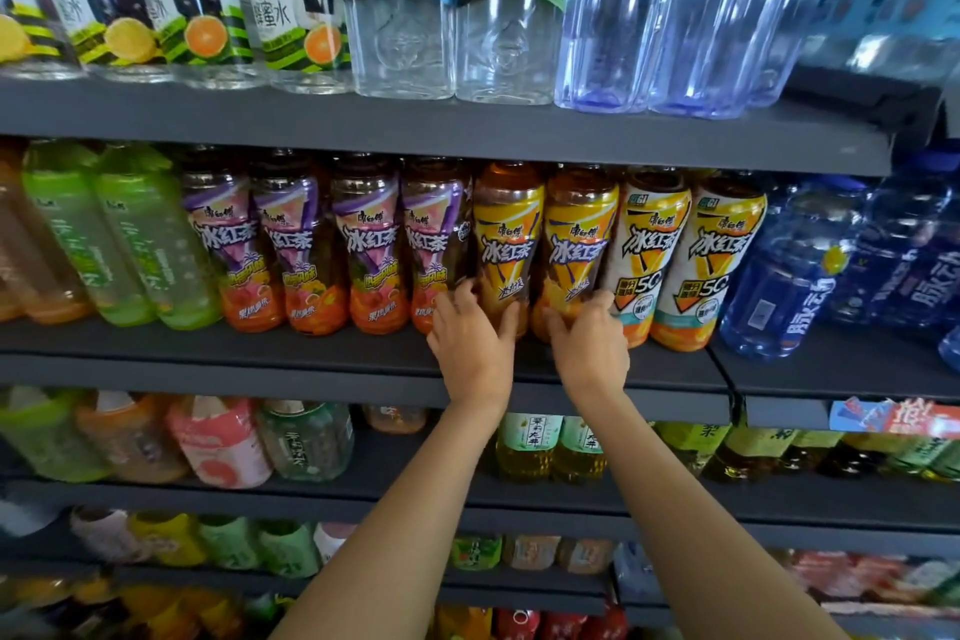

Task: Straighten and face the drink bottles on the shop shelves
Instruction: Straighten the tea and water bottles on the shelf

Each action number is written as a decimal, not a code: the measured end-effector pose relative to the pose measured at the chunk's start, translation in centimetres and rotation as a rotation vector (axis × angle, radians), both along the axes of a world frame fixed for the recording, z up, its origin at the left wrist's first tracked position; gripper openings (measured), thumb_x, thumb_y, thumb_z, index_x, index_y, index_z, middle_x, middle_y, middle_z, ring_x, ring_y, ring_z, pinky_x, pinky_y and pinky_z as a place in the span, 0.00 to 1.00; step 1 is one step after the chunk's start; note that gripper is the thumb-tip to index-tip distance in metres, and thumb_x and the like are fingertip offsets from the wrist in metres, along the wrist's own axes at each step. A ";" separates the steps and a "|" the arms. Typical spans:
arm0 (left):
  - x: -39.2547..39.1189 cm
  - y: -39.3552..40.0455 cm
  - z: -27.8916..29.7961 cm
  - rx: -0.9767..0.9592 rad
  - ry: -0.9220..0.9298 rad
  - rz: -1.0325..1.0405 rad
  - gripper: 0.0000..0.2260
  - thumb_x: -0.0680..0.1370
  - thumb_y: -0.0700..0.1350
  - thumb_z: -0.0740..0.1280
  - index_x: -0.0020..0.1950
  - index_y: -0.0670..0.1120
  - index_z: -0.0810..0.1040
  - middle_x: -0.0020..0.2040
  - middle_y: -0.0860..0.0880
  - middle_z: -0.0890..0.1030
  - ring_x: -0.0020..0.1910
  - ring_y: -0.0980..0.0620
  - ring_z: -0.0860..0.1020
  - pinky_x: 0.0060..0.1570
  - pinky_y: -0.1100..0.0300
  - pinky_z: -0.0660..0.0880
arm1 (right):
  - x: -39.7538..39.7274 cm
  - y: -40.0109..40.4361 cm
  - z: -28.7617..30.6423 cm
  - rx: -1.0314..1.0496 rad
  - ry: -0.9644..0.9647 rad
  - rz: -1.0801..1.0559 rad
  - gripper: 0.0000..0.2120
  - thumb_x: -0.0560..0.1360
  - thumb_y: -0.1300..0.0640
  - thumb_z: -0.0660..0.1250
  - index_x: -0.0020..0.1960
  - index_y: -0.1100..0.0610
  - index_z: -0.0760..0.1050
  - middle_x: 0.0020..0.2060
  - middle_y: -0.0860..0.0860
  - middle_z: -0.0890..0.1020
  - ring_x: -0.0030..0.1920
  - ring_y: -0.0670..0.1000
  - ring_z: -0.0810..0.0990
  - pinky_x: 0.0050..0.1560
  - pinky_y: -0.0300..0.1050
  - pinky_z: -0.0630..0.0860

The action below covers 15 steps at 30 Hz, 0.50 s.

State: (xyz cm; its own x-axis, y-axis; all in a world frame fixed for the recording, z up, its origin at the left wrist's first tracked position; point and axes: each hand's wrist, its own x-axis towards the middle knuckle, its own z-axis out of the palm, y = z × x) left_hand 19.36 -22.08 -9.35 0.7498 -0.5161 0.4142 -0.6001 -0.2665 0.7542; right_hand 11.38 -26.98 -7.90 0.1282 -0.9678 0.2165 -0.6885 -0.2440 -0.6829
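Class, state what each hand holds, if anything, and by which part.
Left hand grips one yellow-label tea bottle by its base; right hand grips the next yellow-label bottle likewise.

Caps of the iced tea bottles hidden behind the upper shelf edge. Lower part of two yellow-labelled ones covered by the left hand and right hand; palms unseen, fingertips mostly lost against the labels. Soda bottles at 12 o'clock cut off by the top edge. Green bottles at 8 o'clock blurred, labels unreadable. Cans at 6 o'clock cropped by the bottom edge. Blue bottles at 3 o'clock partly cut off.
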 end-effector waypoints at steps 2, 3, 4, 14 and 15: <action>0.6 1.0 -0.5 -0.107 -0.032 0.021 0.18 0.76 0.48 0.67 0.62 0.41 0.71 0.56 0.44 0.73 0.57 0.46 0.72 0.54 0.56 0.66 | -0.2 0.3 -0.1 -0.051 -0.052 -0.021 0.22 0.77 0.49 0.63 0.62 0.62 0.62 0.51 0.60 0.80 0.52 0.62 0.79 0.41 0.49 0.71; 1.0 1.4 -0.6 -0.149 -0.033 0.056 0.17 0.76 0.46 0.68 0.60 0.40 0.72 0.55 0.43 0.73 0.55 0.45 0.72 0.53 0.56 0.66 | -0.2 0.7 -0.1 -0.104 -0.110 -0.032 0.21 0.77 0.49 0.64 0.61 0.61 0.63 0.49 0.58 0.81 0.50 0.61 0.79 0.40 0.47 0.69; 1.5 1.8 -0.7 -0.182 -0.024 0.101 0.16 0.75 0.45 0.69 0.59 0.39 0.72 0.55 0.41 0.73 0.55 0.44 0.72 0.53 0.55 0.66 | -0.2 1.1 0.0 -0.167 -0.177 -0.032 0.19 0.77 0.49 0.64 0.60 0.60 0.64 0.46 0.57 0.81 0.47 0.59 0.80 0.38 0.45 0.68; 6.7 4.3 -0.2 -0.065 0.185 0.315 0.19 0.75 0.46 0.69 0.64 0.43 0.69 0.66 0.38 0.63 0.62 0.38 0.64 0.57 0.49 0.66 | 5.1 3.3 0.2 -0.273 0.165 0.248 0.17 0.76 0.42 0.63 0.49 0.57 0.76 0.43 0.54 0.82 0.47 0.56 0.80 0.42 0.47 0.74; 7.2 4.5 -0.2 -0.043 0.184 0.297 0.19 0.75 0.45 0.69 0.64 0.43 0.69 0.66 0.39 0.63 0.62 0.39 0.64 0.57 0.50 0.67 | 5.7 3.6 0.1 -0.279 0.180 0.257 0.17 0.76 0.42 0.63 0.49 0.57 0.76 0.44 0.54 0.82 0.47 0.56 0.80 0.43 0.47 0.74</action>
